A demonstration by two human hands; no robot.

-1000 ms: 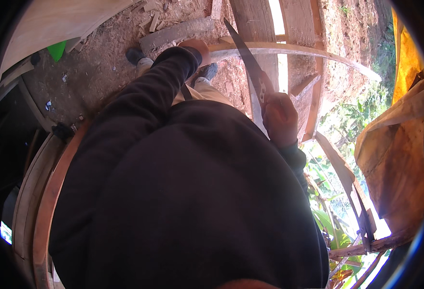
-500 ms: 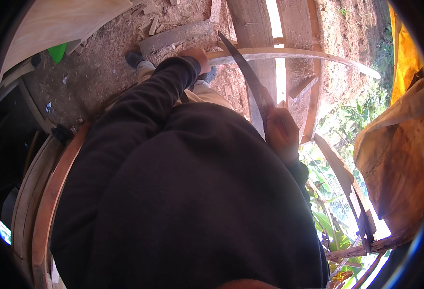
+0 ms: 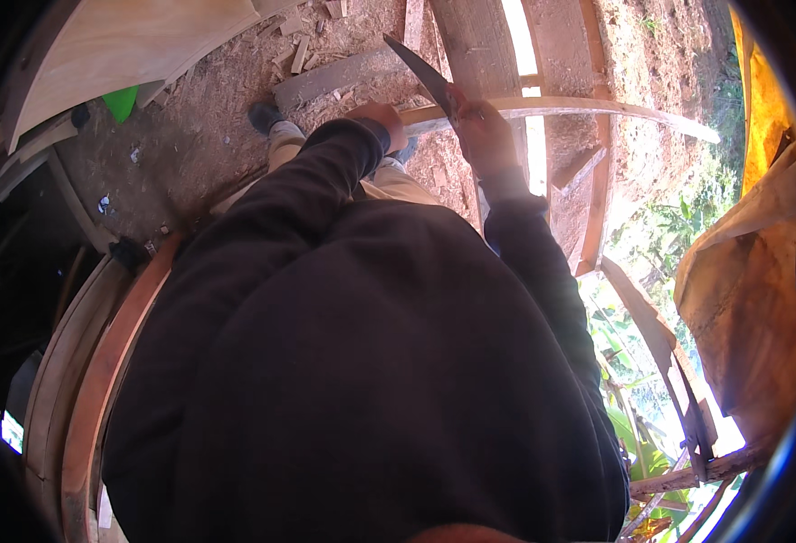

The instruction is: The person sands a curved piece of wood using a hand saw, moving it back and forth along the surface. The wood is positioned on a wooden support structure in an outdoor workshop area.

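A long, narrow wooden strip (image 3: 588,106) lies crosswise over wide planks (image 3: 479,50). My left hand (image 3: 382,119) is closed around the strip's left end and presses it down. In my right hand (image 3: 486,136) is a handsaw (image 3: 423,71), gripped by its handle. Its dark, tapering blade points up and left, away from me, and crosses the strip close to my left hand. Part of the handle is hidden by my fingers.
A short offcut (image 3: 581,166) rests on the planks at right. Wood chips and a thick board (image 3: 348,77) lie on the dirt floor. At the right hangs an orange tarp (image 3: 746,281); curved boards (image 3: 113,371) stand at left, and a pale panel (image 3: 135,54) is at upper left.
My right hand has pushed the saw forward and left, from near my body up to the strip. The left hand keeps its grip, and the whole view has shifted slightly.
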